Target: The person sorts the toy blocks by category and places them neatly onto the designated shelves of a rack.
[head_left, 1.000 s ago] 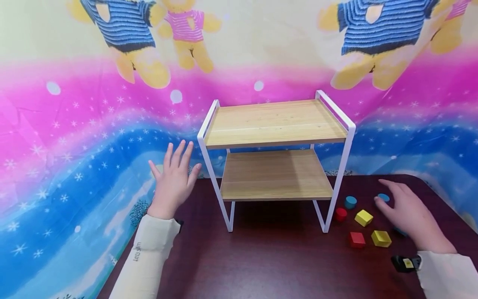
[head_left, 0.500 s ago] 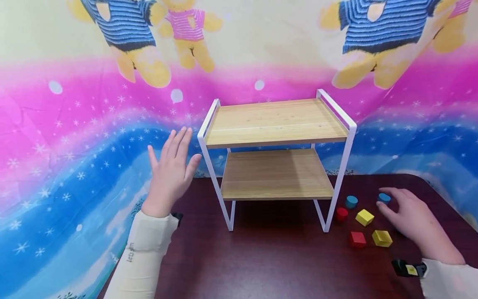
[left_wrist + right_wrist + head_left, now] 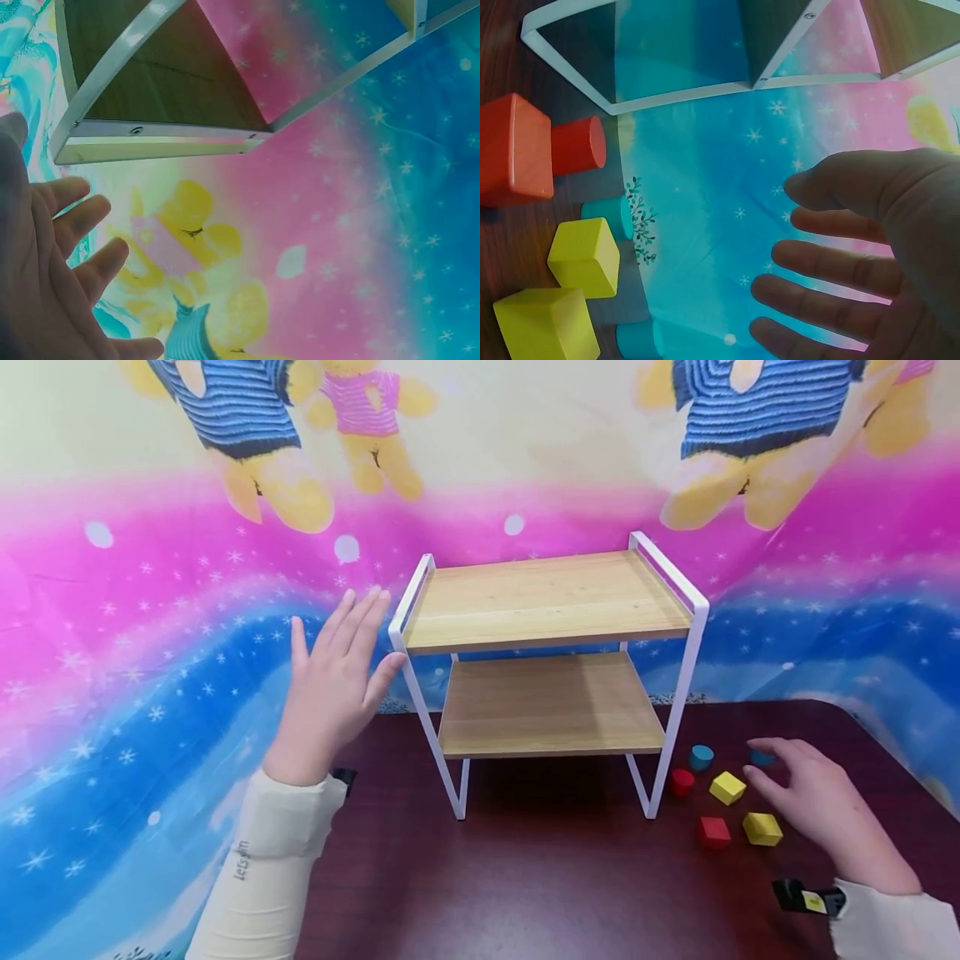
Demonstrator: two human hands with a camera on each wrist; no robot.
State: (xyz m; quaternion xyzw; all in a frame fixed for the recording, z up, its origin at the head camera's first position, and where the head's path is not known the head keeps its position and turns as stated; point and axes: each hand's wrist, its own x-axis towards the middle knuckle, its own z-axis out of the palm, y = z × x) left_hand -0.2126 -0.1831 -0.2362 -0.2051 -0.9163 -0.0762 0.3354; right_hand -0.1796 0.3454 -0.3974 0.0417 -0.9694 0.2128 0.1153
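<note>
My left hand [image 3: 326, 697] is raised in the air beside the shelf's left frame, fingers straight and spread, holding nothing. The two-tier wooden shelf [image 3: 551, 602] with a white metal frame stands in the middle of the table. On the right, my right hand [image 3: 821, 802] hovers over the small blocks with relaxed fingers and nothing in them. Near its fingertips is a blue cylinder [image 3: 762, 757], partly covered in the head view. Another blue cylinder [image 3: 701, 757], a red cylinder [image 3: 682, 782], two yellow blocks, one nearer the front [image 3: 762, 829], and a red cube [image 3: 714, 832] lie close by.
The dark reddish-brown table [image 3: 525, 885] carries everything. A printed cloth backdrop [image 3: 225, 568] with bears and snowflakes hangs behind and along the left side. The shelf's right front leg [image 3: 675, 718] stands right next to the blocks.
My left hand has risen in the head view, its fingers still spread. The right hand has shifted slightly down and back over the blocks. The blocks and shelf stay in place.
</note>
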